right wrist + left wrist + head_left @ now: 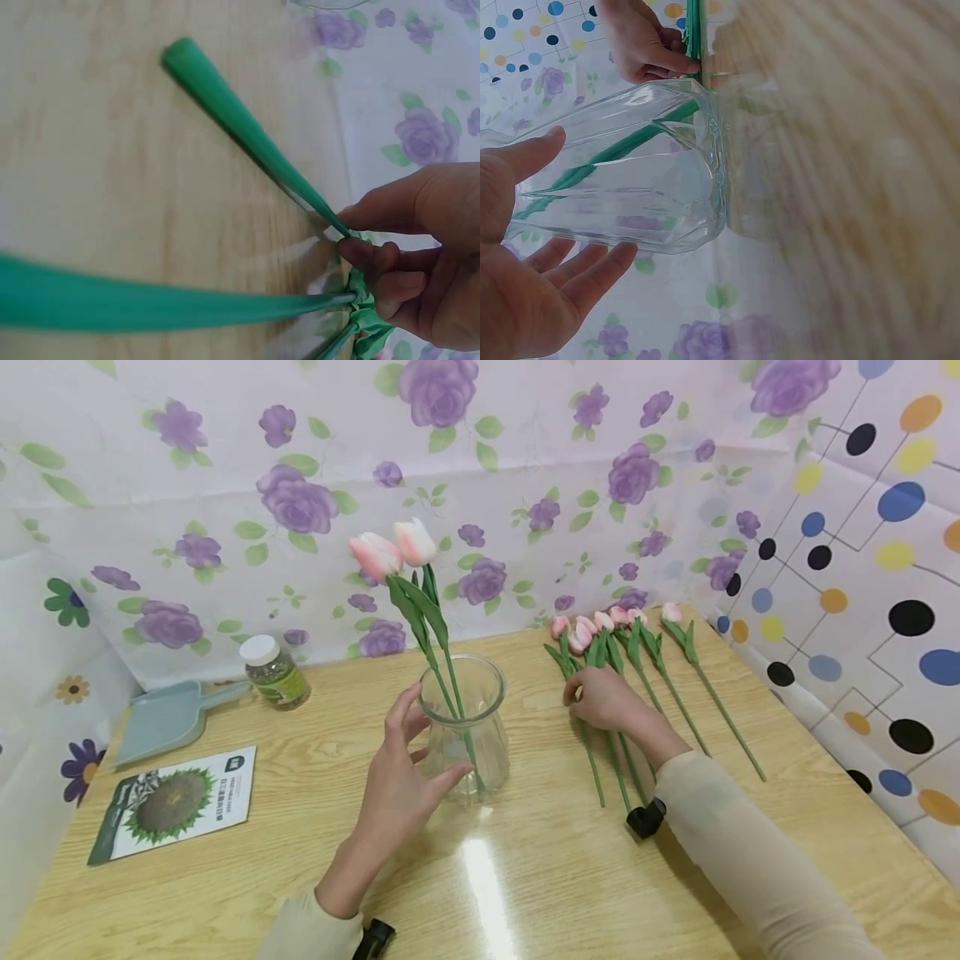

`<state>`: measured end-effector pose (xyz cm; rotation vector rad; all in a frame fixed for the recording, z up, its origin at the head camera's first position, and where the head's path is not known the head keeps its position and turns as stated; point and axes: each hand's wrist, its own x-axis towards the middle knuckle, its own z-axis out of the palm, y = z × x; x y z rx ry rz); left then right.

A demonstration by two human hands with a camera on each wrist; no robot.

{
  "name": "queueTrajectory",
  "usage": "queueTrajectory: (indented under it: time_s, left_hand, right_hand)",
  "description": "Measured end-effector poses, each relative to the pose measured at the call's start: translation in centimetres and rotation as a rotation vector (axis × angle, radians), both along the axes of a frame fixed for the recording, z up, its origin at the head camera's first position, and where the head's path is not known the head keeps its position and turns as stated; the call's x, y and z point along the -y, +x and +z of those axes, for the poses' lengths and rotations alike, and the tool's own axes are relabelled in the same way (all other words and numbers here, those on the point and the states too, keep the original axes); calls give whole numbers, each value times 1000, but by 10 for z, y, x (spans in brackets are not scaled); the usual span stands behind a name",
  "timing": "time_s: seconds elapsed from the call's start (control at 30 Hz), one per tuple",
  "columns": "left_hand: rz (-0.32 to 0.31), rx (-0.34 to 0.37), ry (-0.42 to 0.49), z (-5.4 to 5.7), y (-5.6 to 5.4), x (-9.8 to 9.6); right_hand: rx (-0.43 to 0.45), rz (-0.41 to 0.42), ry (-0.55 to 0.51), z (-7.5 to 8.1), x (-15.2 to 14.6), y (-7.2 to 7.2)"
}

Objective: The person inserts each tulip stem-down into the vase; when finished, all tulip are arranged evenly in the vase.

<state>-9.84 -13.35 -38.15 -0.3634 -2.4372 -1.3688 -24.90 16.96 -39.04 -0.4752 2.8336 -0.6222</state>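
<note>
A clear glass vase stands on the table, holding two pink-and-white tulips that lean left. My left hand holds its left side, thumb at the front and fingers round toward the back. Through the glass in the left wrist view, green stems run slanted. To the right, my right hand reaches into a row of loose tulips. In the right wrist view its thumb and forefinger pinch one tulip's green stem. Other stems lie close beside that hand.
At the back left stand a white-capped jar and a blue-grey dustpan. A seed packet with a sunflower picture lies in front of them. Patterned cloth covers the walls behind. One tulip lies apart at the right.
</note>
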Motion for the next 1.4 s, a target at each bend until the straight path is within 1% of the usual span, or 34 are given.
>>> queueTrajectory:
  time_s: [0.2, 0.4, 0.53, 0.7, 1.1, 1.2, 1.4]
  left_hand:
    - [-3, 6, 2, -2, 2, 0]
    - [-4, 6, 0, -3, 2, -2]
    - [-11, -8, -12, -2, 1, -2]
    - [-15, -24, -19, -3, 0, -1]
    - [-13, -14, -9, -2, -1, 1]
    - [-15, -13, -7, -2, -1, 1]
    - [-14, -18, -14, -2, -1, 1]
  right_hand:
    - [24, 9, -9, 0, 2, 0]
    - [62, -6, -67, 3, 3, 1]
    - [97, -13, -137, 8, 4, 4]
    - [123, -3, -263, 12, 2, 6]
    - [184, -61, -472, 20, 4, 12]
    - [171, -65, -508, 23, 5, 15]
    - [94, -75, -524, 34, 6, 23]
